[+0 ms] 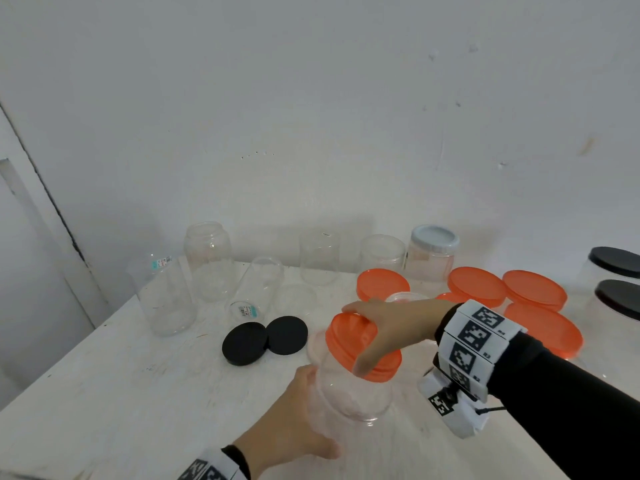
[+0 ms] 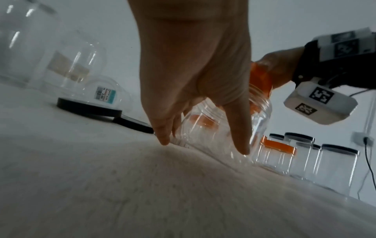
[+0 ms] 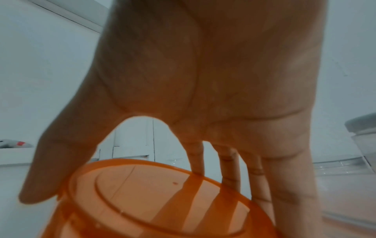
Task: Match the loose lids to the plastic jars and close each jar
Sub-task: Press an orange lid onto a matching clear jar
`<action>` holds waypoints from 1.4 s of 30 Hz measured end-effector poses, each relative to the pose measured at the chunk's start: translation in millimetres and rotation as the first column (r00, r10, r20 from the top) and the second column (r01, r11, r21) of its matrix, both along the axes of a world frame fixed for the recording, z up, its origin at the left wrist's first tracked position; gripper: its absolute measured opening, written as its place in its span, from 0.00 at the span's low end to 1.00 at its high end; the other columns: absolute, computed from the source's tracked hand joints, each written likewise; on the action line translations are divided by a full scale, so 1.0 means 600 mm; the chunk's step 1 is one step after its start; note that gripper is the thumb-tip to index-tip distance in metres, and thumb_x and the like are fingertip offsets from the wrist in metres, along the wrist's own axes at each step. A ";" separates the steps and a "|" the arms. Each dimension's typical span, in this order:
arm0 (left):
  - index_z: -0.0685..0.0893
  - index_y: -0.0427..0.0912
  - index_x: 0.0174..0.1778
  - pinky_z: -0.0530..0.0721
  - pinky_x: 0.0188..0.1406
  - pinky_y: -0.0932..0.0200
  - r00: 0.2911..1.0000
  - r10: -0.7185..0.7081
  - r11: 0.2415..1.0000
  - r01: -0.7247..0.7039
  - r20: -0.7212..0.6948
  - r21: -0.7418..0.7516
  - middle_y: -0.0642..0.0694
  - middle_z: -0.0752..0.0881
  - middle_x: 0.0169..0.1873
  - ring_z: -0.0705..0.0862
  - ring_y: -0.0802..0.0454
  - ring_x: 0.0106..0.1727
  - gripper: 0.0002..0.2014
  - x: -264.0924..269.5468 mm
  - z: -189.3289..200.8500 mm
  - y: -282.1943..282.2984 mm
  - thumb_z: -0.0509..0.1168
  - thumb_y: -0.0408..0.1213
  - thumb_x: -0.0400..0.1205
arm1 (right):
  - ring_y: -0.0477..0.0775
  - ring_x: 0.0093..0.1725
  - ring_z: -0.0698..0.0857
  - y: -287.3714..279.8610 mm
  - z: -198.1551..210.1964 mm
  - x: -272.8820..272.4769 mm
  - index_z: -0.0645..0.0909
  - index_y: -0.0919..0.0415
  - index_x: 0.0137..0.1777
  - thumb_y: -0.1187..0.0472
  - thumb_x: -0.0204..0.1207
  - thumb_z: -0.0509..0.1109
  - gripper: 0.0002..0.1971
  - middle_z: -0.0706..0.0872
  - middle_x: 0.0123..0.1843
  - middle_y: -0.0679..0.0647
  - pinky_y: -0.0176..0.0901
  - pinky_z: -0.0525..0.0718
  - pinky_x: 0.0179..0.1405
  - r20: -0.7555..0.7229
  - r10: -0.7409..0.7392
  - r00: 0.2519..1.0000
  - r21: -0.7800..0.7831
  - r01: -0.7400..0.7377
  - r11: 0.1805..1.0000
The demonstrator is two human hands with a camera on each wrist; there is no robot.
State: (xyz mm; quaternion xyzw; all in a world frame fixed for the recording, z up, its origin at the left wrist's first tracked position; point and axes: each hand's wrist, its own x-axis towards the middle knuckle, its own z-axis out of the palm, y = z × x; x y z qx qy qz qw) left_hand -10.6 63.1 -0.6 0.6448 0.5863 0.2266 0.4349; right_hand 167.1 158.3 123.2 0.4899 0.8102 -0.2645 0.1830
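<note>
Held tilted by the left hand, an empty clear jar wears the orange lid gripped by the right hand; 2 black lids lie beside it.

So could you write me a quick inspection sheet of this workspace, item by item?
Surface: white scuffed table.
Job's things: clear plastic jar tilted, orange plastic lid on its mouth; open clear jars at the back; loose orange lids on the right; two black round lids; closed black-lidded jars at the right edge.
Clutter: nothing seen.
Grippers: left hand holds the jar's body; right hand grips the orange lid.
Cables: black cable from a wall socket.
Surroundings: white marked wall.
</note>
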 end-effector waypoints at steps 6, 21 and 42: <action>0.68 0.58 0.70 0.77 0.62 0.72 0.997 -0.043 0.997 0.047 -0.071 0.062 0.59 0.76 0.61 0.79 0.65 0.60 0.37 0.021 0.016 0.007 0.79 0.36 0.69 | 0.57 0.79 0.64 -0.031 -0.008 -0.002 0.44 0.36 0.83 0.32 0.60 0.77 0.57 0.57 0.79 0.44 0.56 0.73 0.70 0.040 0.094 0.995 0.043 -0.095 0.995; 0.53 0.66 0.68 0.75 0.44 0.76 0.972 0.074 0.995 -0.057 0.222 -0.085 0.70 0.70 0.58 0.72 0.73 0.55 0.51 0.022 -0.035 0.021 0.83 0.49 0.59 | 0.59 0.73 0.65 -0.054 -0.025 -0.036 0.48 0.42 0.83 0.44 0.63 0.82 0.56 0.61 0.76 0.51 0.66 0.77 0.64 0.242 0.217 0.946 0.120 -0.251 0.960; 0.61 0.71 0.59 0.76 0.34 0.80 0.957 0.106 0.993 -0.090 0.271 -0.071 0.70 0.71 0.57 0.73 0.73 0.54 0.40 0.022 -0.051 0.020 0.83 0.41 0.65 | 0.59 0.75 0.63 -0.047 -0.035 -0.042 0.49 0.34 0.82 0.45 0.64 0.82 0.53 0.59 0.78 0.48 0.67 0.75 0.65 0.211 0.232 0.949 0.071 -0.252 0.965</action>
